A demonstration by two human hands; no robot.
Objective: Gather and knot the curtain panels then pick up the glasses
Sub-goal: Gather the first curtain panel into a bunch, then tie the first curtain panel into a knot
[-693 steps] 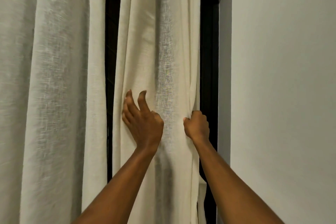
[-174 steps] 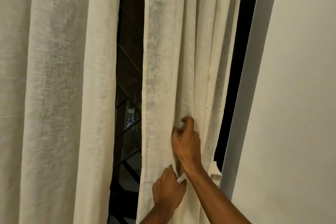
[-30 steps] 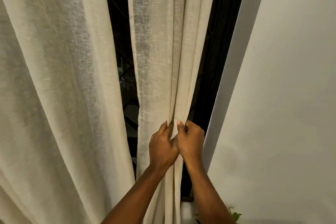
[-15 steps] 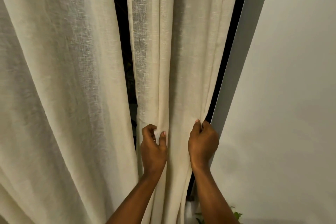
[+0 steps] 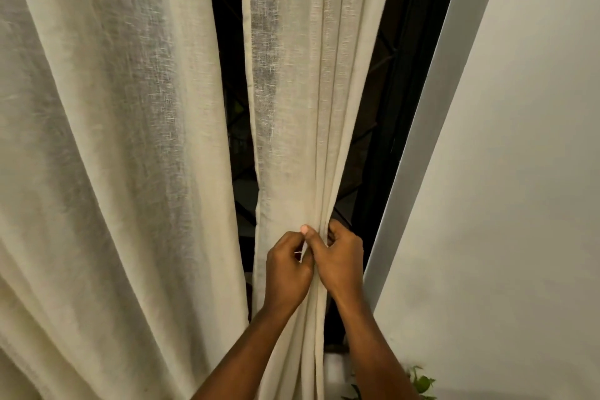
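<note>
Dark window [image 5: 389, 107], gathered curtain panel [image 5: 292, 107], wall [image 5: 519, 172], plant [image 5: 422, 381]

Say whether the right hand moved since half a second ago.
Yes: right hand shifted left along the curtain, away from the wall edge, meeting the left hand.

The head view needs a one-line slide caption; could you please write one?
Left hand and right hand pinch the right curtain panel into a bunch before the dark window.
</note>
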